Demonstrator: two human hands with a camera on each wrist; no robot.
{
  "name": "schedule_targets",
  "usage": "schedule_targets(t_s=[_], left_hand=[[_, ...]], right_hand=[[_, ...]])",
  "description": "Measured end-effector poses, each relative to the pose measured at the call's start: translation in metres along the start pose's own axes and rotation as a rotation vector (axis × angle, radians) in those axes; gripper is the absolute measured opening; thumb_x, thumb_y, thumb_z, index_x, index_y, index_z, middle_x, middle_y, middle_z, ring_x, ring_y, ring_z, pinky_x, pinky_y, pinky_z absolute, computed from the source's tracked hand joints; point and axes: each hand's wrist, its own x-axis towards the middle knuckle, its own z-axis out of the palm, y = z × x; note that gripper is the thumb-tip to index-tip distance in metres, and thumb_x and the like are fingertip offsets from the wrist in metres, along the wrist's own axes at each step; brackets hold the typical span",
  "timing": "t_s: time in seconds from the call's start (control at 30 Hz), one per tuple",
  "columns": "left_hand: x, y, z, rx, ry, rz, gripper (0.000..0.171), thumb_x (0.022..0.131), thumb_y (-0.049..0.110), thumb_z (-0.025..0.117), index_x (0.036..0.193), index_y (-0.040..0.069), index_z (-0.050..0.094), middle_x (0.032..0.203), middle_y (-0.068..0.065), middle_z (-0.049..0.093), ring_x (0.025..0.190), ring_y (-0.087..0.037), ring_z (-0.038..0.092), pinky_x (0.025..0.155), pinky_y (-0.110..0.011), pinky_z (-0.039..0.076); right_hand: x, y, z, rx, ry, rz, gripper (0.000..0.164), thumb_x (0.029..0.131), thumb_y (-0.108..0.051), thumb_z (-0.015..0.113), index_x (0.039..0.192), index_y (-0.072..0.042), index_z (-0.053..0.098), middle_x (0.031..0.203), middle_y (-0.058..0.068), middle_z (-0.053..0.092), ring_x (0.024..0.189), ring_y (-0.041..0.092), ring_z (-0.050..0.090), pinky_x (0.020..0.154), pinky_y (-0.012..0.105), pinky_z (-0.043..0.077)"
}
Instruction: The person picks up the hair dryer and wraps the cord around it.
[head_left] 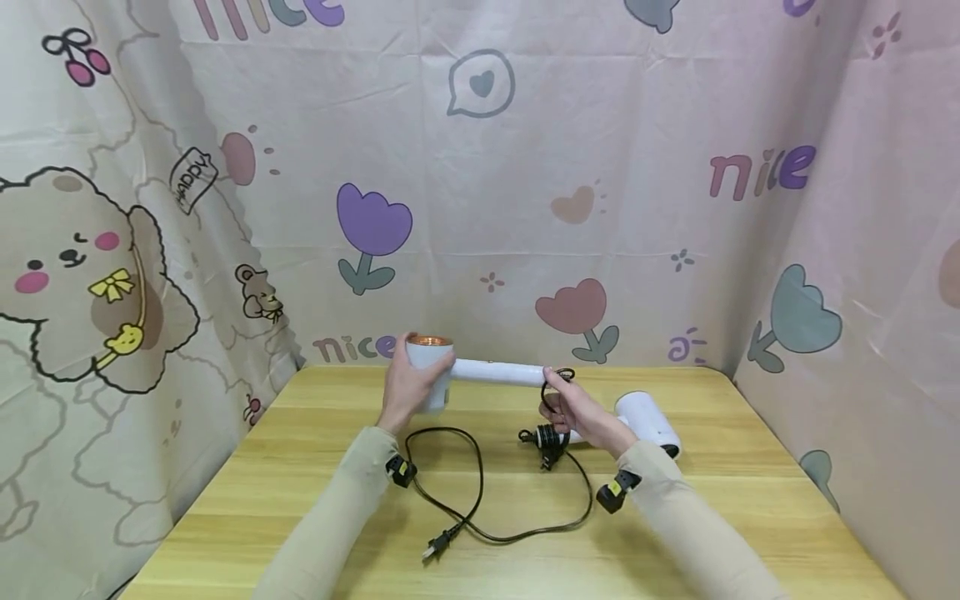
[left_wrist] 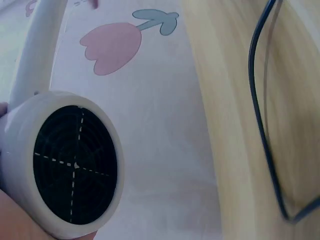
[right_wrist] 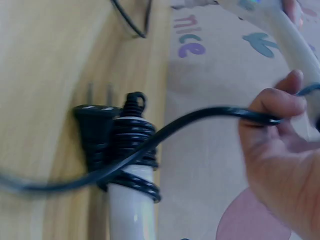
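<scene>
White plastic hair dryer (head_left: 498, 372): left hand (head_left: 407, 387) grips barrel (head_left: 427, 353), right hand (head_left: 581, 408) pinches thin black cord (right_wrist: 220, 112). Keep slack untwisted.

Two hair dryers are showing, one held hair dryer (head_left: 491, 372) and one lying hair dryer (head_left: 647, 421); two cords are running from them, one loose cord (head_left: 517, 540) and one wound cord (right_wrist: 132, 140), and two plugs are showing, one loose plug (head_left: 437, 544) and one bundled plug (right_wrist: 95, 122). Two hands are showing, one left hand (head_left: 412, 379) and one right hand (head_left: 581, 410), with two sleeves (head_left: 322, 525) and two black wrist units (head_left: 401, 471). One table (head_left: 300, 450) is standing below, and three whole printed tulips (head_left: 373, 221) are showing behind in head view.
</scene>
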Motion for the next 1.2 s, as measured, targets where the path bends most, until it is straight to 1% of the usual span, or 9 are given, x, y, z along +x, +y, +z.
schedule_targets(t_s=[0.1, 0.2, 0.3, 0.5, 0.63, 0.8, 0.9, 1.1, 1.2], left_hand=[[0.001, 0.003, 0.000, 0.023, 0.006, 0.035, 0.092, 0.073, 0.050, 0.082, 0.147, 0.022, 0.034, 0.116, -0.014, 0.058, 0.093, -0.032, 0.062, 0.065, -0.036, 0.058], [0.000, 0.004, 0.001, 0.012, -0.003, 0.048, 0.092, 0.073, 0.049, 0.083, 0.146, 0.021, 0.035, 0.115, -0.015, 0.058, 0.092, -0.032, 0.061, 0.065, -0.036, 0.058], [-0.001, 0.003, 0.003, 0.000, -0.032, 0.055, 0.092, 0.072, 0.048, 0.084, 0.145, 0.020, 0.035, 0.116, -0.016, 0.058, 0.092, -0.032, 0.061, 0.064, -0.035, 0.058], [-0.003, -0.001, 0.003, -0.007, -0.065, 0.050, 0.089, 0.074, 0.045, 0.083, 0.145, 0.020, 0.036, 0.117, -0.016, 0.057, 0.094, -0.034, 0.062, 0.062, -0.036, 0.059], [-0.004, -0.005, 0.006, -0.030, -0.084, 0.033, 0.089, 0.074, 0.045, 0.083, 0.145, 0.021, 0.035, 0.118, -0.017, 0.056, 0.095, -0.036, 0.062, 0.063, -0.037, 0.059], [-0.006, -0.009, 0.008, -0.035, -0.109, -0.005, 0.091, 0.076, 0.046, 0.082, 0.148, 0.020, 0.032, 0.121, -0.018, 0.056, 0.097, -0.036, 0.062, 0.064, -0.037, 0.060], [-0.008, -0.009, 0.008, 0.008, -0.120, 0.003, 0.091, 0.077, 0.044, 0.081, 0.149, 0.019, 0.030, 0.121, -0.019, 0.056, 0.095, -0.035, 0.063, 0.063, -0.035, 0.059], [-0.010, -0.007, 0.007, 0.062, -0.164, 0.125, 0.095, 0.076, 0.036, 0.083, 0.151, 0.018, 0.028, 0.116, -0.017, 0.060, 0.085, -0.032, 0.064, 0.059, -0.033, 0.058], [-0.011, -0.009, 0.007, 0.106, -0.147, 0.188, 0.096, 0.075, 0.037, 0.084, 0.151, 0.018, 0.028, 0.114, -0.016, 0.062, 0.081, -0.030, 0.064, 0.058, -0.031, 0.057]], right_hand=[[-0.001, -0.004, -0.008, 0.040, -0.083, 0.101, 0.052, 0.099, -0.062, 0.034, 0.119, -0.014, 0.032, 0.071, -0.001, 0.040, 0.060, 0.011, 0.029, 0.057, 0.022, 0.026], [-0.001, -0.007, -0.015, 0.171, -0.179, 0.115, 0.043, 0.102, -0.058, 0.031, 0.121, -0.019, 0.031, 0.079, -0.001, 0.040, 0.068, 0.012, 0.032, 0.063, 0.024, 0.028], [-0.003, -0.011, -0.021, 0.251, -0.264, 0.173, 0.049, 0.101, -0.061, 0.025, 0.125, -0.019, 0.031, 0.087, 0.000, 0.042, 0.074, 0.012, 0.033, 0.067, 0.024, 0.029], [-0.008, -0.020, -0.028, 0.046, -0.275, 0.268, 0.058, 0.099, -0.065, 0.026, 0.120, -0.013, 0.039, 0.081, -0.001, 0.045, 0.070, 0.013, 0.036, 0.067, 0.026, 0.031], [-0.009, -0.023, -0.027, -0.010, -0.250, 0.213, 0.059, 0.099, -0.062, 0.035, 0.132, -0.014, 0.039, 0.084, 0.001, 0.045, 0.072, 0.015, 0.034, 0.067, 0.027, 0.030], [-0.008, -0.024, -0.025, -0.100, -0.215, 0.108, 0.069, 0.102, -0.054, 0.039, 0.153, -0.013, 0.020, 0.104, 0.005, 0.046, 0.080, 0.014, 0.041, 0.066, 0.024, 0.033], [-0.008, -0.023, -0.024, -0.280, -0.128, 0.075, 0.068, 0.101, -0.051, 0.044, 0.155, -0.016, 0.021, 0.108, 0.008, 0.050, 0.079, 0.015, 0.045, 0.064, 0.025, 0.036], [-0.004, -0.017, -0.017, -0.882, -0.019, -0.057, 0.067, 0.089, -0.054, 0.064, 0.142, -0.018, 0.045, 0.096, 0.002, 0.065, 0.077, 0.015, 0.058, 0.066, 0.031, 0.048], [-0.001, -0.015, -0.013, -0.933, 0.013, -0.121, 0.058, 0.093, -0.048, 0.063, 0.138, -0.014, 0.050, 0.099, 0.003, 0.066, 0.084, 0.016, 0.062, 0.071, 0.034, 0.052]])
